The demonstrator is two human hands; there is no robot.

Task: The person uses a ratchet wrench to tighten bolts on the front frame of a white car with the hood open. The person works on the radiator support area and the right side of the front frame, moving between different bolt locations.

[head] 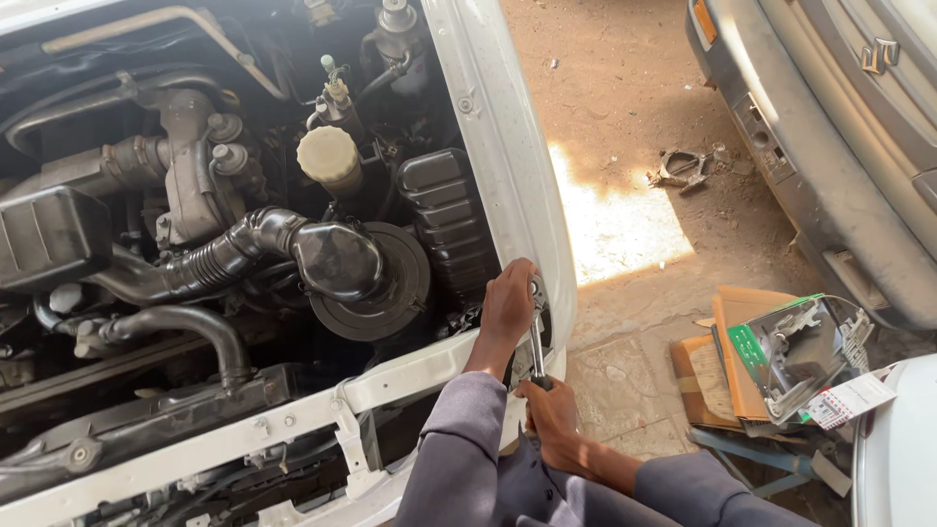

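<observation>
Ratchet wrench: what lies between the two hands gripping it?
In the head view, only the wrench's bare metal shaft spans between the left hand at its head and the right hand on its handle.

Engine bay is packed: black air hose [229, 256], round air cleaner housing [376, 283], ribbed black box [447, 220] and cream cap [328, 154] leave only narrow gaps between them, so little room to pass there. Both hands sit at the white body panel [508, 146] corner, left hand [508, 304] against its inner edge and right hand [549, 410] low on the ratchet wrench [537, 342], tight spot. Open dirt floor [625, 98] right of the panel is free, bounded by grey bumper [781, 166], scrap part [683, 168] and cardboard pile [732, 371].
</observation>
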